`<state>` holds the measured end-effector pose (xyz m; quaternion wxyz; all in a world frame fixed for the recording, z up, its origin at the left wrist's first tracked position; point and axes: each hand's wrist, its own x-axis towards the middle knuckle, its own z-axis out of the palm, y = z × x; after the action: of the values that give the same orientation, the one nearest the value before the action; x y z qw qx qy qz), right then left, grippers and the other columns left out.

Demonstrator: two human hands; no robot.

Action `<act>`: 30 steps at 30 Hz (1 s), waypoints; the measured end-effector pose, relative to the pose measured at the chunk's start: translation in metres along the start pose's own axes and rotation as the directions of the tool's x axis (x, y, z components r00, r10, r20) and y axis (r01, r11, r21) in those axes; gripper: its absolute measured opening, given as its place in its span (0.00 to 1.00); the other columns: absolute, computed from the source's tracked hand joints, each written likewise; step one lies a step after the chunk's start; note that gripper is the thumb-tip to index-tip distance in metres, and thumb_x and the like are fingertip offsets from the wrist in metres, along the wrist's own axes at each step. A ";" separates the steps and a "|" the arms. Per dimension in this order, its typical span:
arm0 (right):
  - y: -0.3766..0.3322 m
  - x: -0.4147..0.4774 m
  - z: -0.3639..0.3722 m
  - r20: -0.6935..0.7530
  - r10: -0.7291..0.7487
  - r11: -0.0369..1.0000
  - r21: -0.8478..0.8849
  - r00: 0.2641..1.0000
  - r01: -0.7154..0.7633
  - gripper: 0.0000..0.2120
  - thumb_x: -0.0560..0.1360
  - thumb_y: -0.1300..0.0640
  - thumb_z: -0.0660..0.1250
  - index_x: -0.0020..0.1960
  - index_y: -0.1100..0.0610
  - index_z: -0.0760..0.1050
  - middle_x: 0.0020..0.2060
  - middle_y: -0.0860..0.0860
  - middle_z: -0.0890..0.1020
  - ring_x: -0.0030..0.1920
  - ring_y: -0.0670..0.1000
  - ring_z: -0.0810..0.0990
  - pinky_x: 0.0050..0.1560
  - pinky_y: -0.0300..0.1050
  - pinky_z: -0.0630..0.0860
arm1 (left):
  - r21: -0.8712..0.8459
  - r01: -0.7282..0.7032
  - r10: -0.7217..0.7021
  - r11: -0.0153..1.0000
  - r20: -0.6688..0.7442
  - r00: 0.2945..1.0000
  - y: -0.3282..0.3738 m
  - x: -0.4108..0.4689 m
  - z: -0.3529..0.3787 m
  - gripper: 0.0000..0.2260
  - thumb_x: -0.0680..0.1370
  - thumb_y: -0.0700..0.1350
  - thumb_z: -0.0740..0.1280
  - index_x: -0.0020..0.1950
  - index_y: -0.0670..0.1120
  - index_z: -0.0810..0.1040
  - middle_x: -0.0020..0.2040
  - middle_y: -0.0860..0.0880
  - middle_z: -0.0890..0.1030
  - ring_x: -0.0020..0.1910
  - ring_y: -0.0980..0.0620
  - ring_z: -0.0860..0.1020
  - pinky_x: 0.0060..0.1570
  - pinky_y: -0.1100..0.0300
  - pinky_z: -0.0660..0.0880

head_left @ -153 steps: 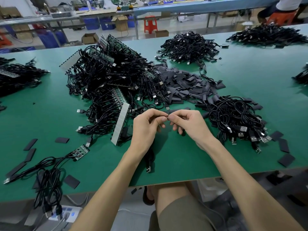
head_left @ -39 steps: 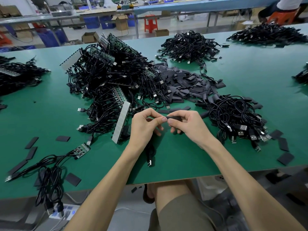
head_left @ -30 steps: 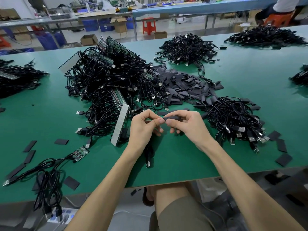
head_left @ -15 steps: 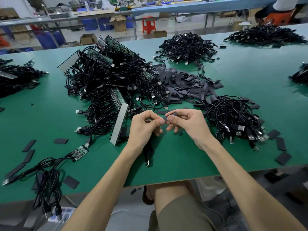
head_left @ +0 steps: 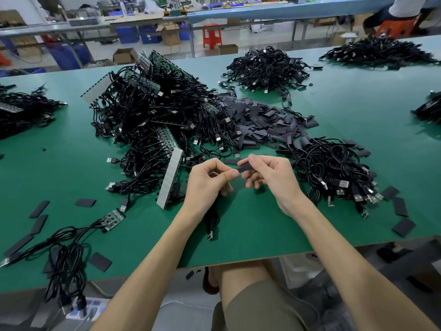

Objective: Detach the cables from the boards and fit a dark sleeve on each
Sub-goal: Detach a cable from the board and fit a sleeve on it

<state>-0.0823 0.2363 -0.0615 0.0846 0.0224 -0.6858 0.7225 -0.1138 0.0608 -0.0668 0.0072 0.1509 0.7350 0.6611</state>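
Observation:
My left hand (head_left: 207, 182) pinches the end of a black cable whose bundled length and USB plug (head_left: 210, 234) hang below my palm onto the green table (head_left: 262, 230). My right hand (head_left: 274, 175) pinches a dark sleeve (head_left: 245, 166) between thumb and forefinger, its end meeting my left fingertips. The cable tip itself is hidden by my fingers. Behind my hands lies a big tangle of cables on green boards (head_left: 157, 120), with a pile of loose dark sleeves (head_left: 260, 120) to its right.
A heap of cables with USB plugs (head_left: 334, 173) lies right of my hands. More cable heaps sit at the back (head_left: 265, 68) and far left (head_left: 23, 111). A small board with cables (head_left: 112, 218) and scattered sleeves (head_left: 38, 209) lie front left. The table edge runs under my forearms.
The dark sleeve has come further out between my right thumb and forefinger, now showing as a longer strip against my left fingertips. Both hands stay in the same spot.

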 end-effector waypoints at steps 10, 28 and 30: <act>0.002 0.003 -0.004 -0.331 0.012 0.997 0.079 0.943 0.015 0.16 0.86 0.57 0.60 0.45 0.56 0.83 0.28 0.46 0.79 0.24 0.44 0.74 0.26 0.34 0.67 | 0.040 -0.010 0.004 0.999 0.145 0.989 0.004 -0.005 -0.003 0.09 0.82 0.50 0.68 0.46 0.50 0.85 0.45 0.48 0.86 0.41 0.47 0.84 0.44 0.60 0.78; 0.002 0.003 0.002 -0.136 -0.001 0.992 -0.123 0.991 -0.016 0.12 0.81 0.67 0.65 0.40 0.59 0.78 0.28 0.44 0.82 0.27 0.41 0.78 0.31 0.32 0.71 | -0.271 0.219 -0.156 0.938 0.234 0.960 0.094 0.021 0.058 0.10 0.79 0.42 0.73 0.56 0.36 0.81 0.42 0.45 0.83 0.30 0.48 0.78 0.28 0.61 0.74; 0.001 0.004 0.003 -0.164 0.006 0.977 -0.210 0.987 -0.041 0.19 0.79 0.71 0.62 0.33 0.55 0.74 0.21 0.43 0.78 0.22 0.39 0.74 0.27 0.30 0.68 | -0.226 0.167 -0.109 0.960 0.247 0.963 0.107 0.031 0.078 0.14 0.79 0.42 0.72 0.62 0.37 0.80 0.50 0.44 0.85 0.38 0.49 0.84 0.34 0.60 0.81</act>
<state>-0.0865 0.2338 -0.0616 0.1335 -0.0537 -0.7501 0.6454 -0.1043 0.1522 0.0331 0.1579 0.1733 0.6507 0.7222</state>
